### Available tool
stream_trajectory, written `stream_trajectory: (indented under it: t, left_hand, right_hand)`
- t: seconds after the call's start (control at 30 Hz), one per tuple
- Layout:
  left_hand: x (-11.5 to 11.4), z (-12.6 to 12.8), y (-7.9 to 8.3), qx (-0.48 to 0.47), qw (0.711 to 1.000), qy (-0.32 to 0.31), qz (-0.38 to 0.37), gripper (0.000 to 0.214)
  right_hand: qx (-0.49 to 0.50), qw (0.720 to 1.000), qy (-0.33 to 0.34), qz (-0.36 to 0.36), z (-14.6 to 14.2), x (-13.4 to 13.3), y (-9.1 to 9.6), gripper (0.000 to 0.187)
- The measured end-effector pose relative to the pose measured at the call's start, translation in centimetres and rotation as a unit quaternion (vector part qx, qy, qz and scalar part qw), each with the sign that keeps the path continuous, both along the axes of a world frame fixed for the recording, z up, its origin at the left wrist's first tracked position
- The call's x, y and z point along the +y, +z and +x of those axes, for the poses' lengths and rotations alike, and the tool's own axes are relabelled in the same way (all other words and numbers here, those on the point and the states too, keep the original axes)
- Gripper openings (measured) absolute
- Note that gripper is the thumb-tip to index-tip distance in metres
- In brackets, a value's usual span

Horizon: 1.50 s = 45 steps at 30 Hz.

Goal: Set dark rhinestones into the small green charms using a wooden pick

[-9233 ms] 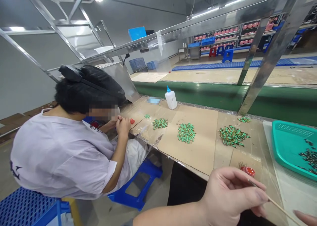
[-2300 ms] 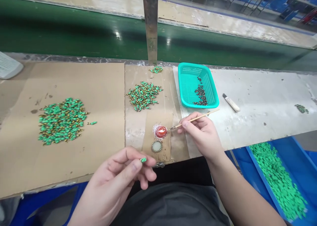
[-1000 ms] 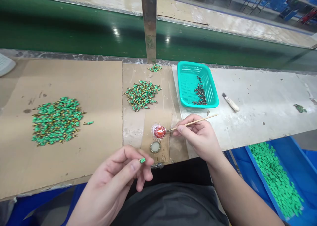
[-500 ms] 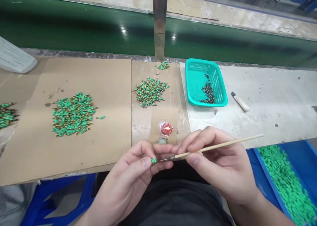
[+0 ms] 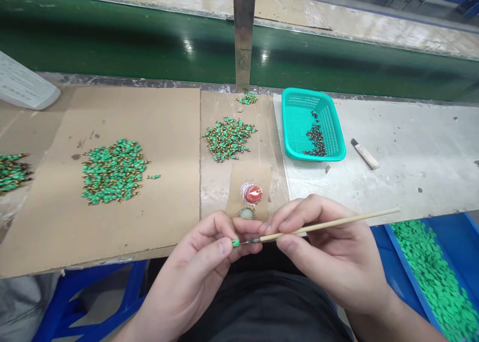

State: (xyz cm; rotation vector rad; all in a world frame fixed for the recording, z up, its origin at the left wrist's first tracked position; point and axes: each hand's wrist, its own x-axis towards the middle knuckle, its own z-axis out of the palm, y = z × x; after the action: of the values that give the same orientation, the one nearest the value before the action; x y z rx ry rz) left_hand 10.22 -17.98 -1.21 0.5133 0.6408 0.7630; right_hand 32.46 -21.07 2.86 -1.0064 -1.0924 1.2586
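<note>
My left hand (image 5: 204,262) pinches a small green piece (image 5: 235,243) between thumb and forefinger. Most of that piece is covered by the fingertips. In my right hand (image 5: 329,247) is a thin brush (image 5: 322,225) with a pale wooden handle, gripped like a pen. Its fine tip reaches the green piece's right side and seems to touch it. Just beyond the hands stand a small pot of red paint (image 5: 253,194) and a bottle cap with pale contents (image 5: 246,213).
Piles of green-and-gold pieces lie on cardboard at left (image 5: 114,172) and centre (image 5: 229,138). A teal basket (image 5: 341,155) holds small dark parts. Right of it lies a flat brush (image 5: 364,154). A blue tray (image 5: 406,277) of green pieces sits low at right.
The brush tip has closed the small gap to the green piece, and the brush lies slightly flatter. My left hand keeps its pinch; the view has shifted a little.
</note>
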Motion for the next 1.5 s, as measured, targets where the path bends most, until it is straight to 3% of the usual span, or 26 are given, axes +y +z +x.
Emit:
stream_trajectory:
  t: [0.47, 1.5]
  left_hand:
    - [-0.14, -0.25, 0.03, 0.027, 1.000, -0.003, 0.008, 0.017]
    - [-0.07, -0.53, 0.09, 0.022, 1.000, -0.010, -0.002, 0.015]
  right_hand:
    - [-0.049, 0.999, -0.001, 0.009, 0.04, -0.03, 0.30, 0.016]
    - [-0.015, 1.000, -0.005, 0.001, -0.11, -0.25, 0.43, 0.018]
